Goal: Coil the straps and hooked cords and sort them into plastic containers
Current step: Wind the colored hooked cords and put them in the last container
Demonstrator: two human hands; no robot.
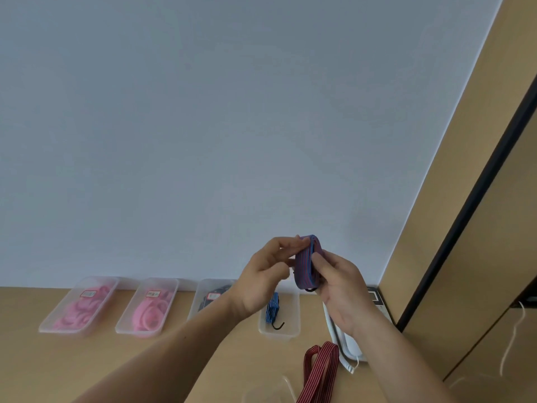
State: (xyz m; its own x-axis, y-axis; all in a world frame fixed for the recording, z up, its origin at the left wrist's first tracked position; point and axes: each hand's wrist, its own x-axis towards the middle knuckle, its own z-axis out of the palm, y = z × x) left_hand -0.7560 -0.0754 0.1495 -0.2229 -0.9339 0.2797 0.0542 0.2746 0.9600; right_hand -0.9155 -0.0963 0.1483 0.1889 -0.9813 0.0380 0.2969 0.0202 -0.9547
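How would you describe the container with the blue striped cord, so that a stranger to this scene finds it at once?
Four clear plastic containers stand in a row on the wooden table along the pale wall. Take the rightmost container, next to the white telephone. It alone holds a blue striped cord with a black hook; its neighbours hold pink things or dark things.

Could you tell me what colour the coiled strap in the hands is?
The strap has fine red and blue stripes, clearest in the head view.
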